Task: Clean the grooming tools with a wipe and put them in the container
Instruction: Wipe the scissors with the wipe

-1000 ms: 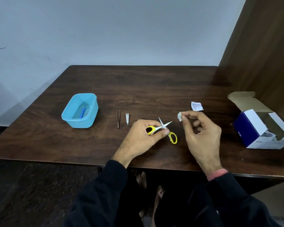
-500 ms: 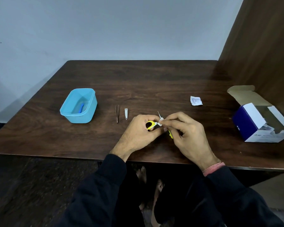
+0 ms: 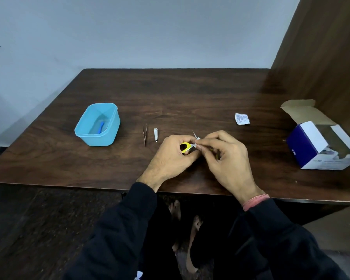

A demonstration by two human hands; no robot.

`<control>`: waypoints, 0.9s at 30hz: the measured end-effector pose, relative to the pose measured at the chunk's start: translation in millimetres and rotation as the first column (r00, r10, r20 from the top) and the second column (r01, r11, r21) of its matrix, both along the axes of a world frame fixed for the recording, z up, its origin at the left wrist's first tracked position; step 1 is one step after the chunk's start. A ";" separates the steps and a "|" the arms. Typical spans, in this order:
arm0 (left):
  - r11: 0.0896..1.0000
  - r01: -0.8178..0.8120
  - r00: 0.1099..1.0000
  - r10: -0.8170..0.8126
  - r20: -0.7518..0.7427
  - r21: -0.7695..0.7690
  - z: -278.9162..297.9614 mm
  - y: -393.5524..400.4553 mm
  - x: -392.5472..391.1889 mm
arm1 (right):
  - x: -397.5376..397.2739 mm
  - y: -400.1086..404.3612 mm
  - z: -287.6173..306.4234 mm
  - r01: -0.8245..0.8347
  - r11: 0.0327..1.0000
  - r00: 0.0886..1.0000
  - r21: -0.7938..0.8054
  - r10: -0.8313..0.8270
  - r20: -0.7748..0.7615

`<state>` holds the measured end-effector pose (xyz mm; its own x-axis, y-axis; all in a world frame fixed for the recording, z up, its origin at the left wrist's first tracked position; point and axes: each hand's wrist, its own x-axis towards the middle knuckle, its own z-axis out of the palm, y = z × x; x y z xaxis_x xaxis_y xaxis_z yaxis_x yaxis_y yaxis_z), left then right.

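Two hands are busy near the front edge of the dark wooden table in the head view, and only one tool is being worked on. The left hand has its fingers curled around a yellow loop of the small yellow-handled scissors, holding them just off the tabletop. The right hand pinches a small white wipe against the blades, right where they meet the handle; one thin blade tip pokes out on the far side. So the step in hand looks like wiping down the scissors.

The light blue plastic container sits well apart to the left, with a little blue tool already inside. Between it and the hands lie slim metal tweezers and a small silver nail clipper, just beside each other and untouched. A torn white wipe sachet lies further right, and an open blue-and-white cardboard box sits at the right edge.

Next up, probably: run the wipe along the blades, then carry the scissors left and drop them in the container.
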<state>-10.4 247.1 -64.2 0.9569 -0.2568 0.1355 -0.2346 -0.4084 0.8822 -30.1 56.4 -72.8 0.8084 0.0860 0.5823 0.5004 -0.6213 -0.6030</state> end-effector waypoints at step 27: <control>0.997 -0.037 0.998 0.034 -0.047 -0.064 -0.8 0.0 2.1 | 2.1 12.1 0.3 -0.047 0.994 0.999 0.099 0.048 -0.008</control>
<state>-8.4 247.1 -65.0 0.9709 -0.2145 0.1068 -0.1797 -0.3572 0.9166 -28.1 68.5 -72.5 0.8110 0.0672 0.5811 0.5213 -0.5339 -0.6657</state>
